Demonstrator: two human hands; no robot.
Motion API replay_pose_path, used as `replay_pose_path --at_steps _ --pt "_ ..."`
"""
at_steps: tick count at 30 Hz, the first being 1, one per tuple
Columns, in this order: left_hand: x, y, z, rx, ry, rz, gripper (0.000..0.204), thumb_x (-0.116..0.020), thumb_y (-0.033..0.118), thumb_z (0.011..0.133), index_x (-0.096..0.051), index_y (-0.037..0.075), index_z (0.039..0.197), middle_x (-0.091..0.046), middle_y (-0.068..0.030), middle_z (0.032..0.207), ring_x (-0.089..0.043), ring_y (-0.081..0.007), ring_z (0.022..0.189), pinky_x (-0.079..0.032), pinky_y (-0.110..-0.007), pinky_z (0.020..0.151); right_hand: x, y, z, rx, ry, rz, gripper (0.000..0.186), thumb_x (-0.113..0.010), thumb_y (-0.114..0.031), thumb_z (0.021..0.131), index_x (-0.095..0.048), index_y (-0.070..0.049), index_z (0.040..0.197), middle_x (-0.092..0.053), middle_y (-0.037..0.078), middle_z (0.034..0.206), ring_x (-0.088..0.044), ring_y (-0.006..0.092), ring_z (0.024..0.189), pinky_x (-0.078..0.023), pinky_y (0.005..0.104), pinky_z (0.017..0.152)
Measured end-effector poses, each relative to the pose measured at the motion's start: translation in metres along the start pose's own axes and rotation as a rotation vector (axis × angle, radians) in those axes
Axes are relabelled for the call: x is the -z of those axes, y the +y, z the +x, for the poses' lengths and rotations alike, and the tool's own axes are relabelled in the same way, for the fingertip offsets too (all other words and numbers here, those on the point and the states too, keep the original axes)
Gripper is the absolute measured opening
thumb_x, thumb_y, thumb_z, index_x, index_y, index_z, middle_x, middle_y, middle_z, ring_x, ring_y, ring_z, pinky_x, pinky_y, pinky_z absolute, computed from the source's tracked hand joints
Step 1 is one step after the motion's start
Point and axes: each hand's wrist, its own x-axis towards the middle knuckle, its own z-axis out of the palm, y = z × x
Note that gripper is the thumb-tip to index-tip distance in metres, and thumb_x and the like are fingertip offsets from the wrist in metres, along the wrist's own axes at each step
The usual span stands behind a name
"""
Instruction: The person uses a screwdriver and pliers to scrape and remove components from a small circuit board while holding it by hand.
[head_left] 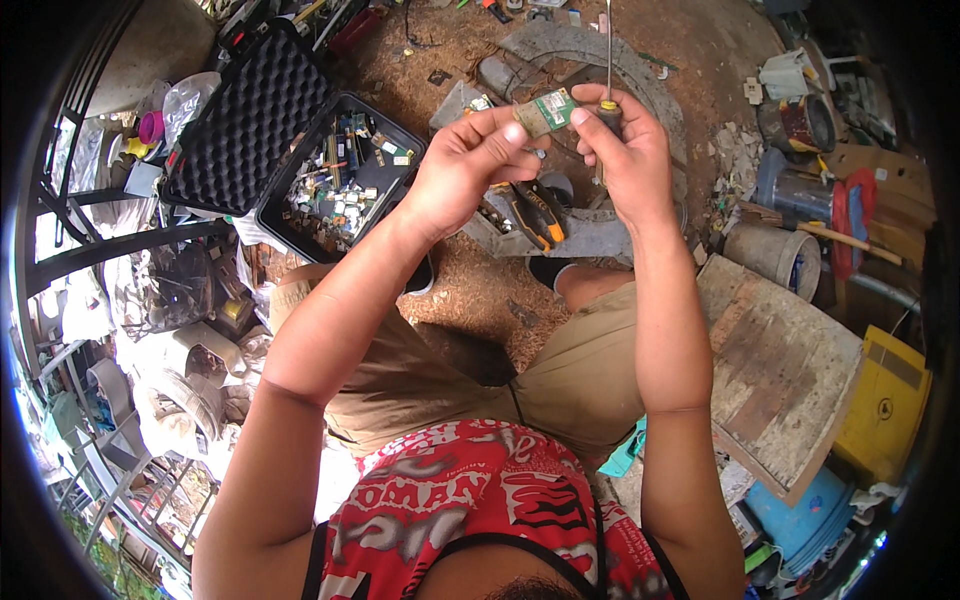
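Between my two hands is a small green circuit board (553,108) with a pale label and a tan end. My left hand (468,165) pinches its left end between thumb and fingers. Upright in my right hand (632,145) is a screwdriver (610,60), its thin shaft pointing away from me and its yellow-collared handle in my fingers. The right thumb tip meets the board's right edge. Below the hands, pliers (537,217) with black and orange handles lie on a grey slab (485,235).
To the left stands an open black case (262,215) with foam in its lid and many circuit boards inside. A worn wooden board (770,350), a bucket (775,255) and a yellow panel (885,400) are at the right. Scrap and plastic bags crowd the far left.
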Motion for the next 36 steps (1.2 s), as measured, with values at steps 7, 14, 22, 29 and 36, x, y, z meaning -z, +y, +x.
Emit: replay_pose_path --at_steps 7,14,22,29,36 --pt "0.003 -0.006 0.001 -0.209 0.003 0.232 0.045 -0.062 0.008 0.093 -0.047 -0.002 0.135 -0.068 -0.0075 0.100 -0.064 -0.0114 0.081 -0.054 -0.026 0.079 -0.005 0.000 -0.002 -0.151 -0.037 0.113 0.025 -0.066 -0.012 0.088 -0.064 -0.002 0.111 -0.062 -0.002 0.079 -0.053 0.0033 0.064 -0.043 0.0183 0.057" --pt "0.001 -0.001 0.000 -0.148 0.011 0.093 0.047 -0.060 0.005 0.094 -0.045 0.000 0.138 -0.067 -0.0066 0.101 -0.064 -0.0112 0.081 -0.055 -0.025 0.078 -0.004 -0.001 -0.002 -0.091 -0.087 0.091 0.030 -0.071 -0.012 0.086 -0.064 -0.002 0.113 -0.064 -0.001 0.088 -0.056 0.0036 0.073 -0.046 0.0195 0.064" --pt "0.000 0.000 0.000 -0.214 -0.014 0.196 0.048 -0.057 0.001 0.094 -0.044 0.006 0.141 -0.065 -0.0056 0.102 -0.064 -0.0108 0.083 -0.056 -0.025 0.077 -0.003 0.000 -0.002 0.040 -0.150 0.014 0.034 -0.075 -0.009 0.083 -0.063 -0.003 0.114 -0.067 0.000 0.099 -0.061 0.0061 0.090 -0.050 0.0229 0.082" --pt "0.000 -0.001 0.000 -0.246 -0.005 0.252 0.050 -0.058 0.000 0.094 -0.043 0.005 0.141 -0.064 -0.0054 0.101 -0.063 -0.0102 0.083 -0.055 -0.025 0.077 -0.003 0.001 -0.002 0.054 -0.149 -0.003 0.032 -0.073 -0.008 0.084 -0.063 -0.004 0.113 -0.065 -0.001 0.097 -0.057 0.0047 0.084 -0.047 0.0213 0.074" --pt "0.001 -0.005 0.002 -0.285 0.048 0.337 0.040 -0.062 0.004 0.093 -0.051 0.001 0.131 -0.065 -0.0046 0.099 -0.062 -0.0100 0.084 -0.054 -0.026 0.076 -0.004 0.007 -0.003 0.220 -0.056 -0.208 0.022 -0.071 -0.003 0.085 -0.065 -0.003 0.106 -0.064 -0.002 0.091 -0.057 0.0057 0.080 -0.047 0.0215 0.071"
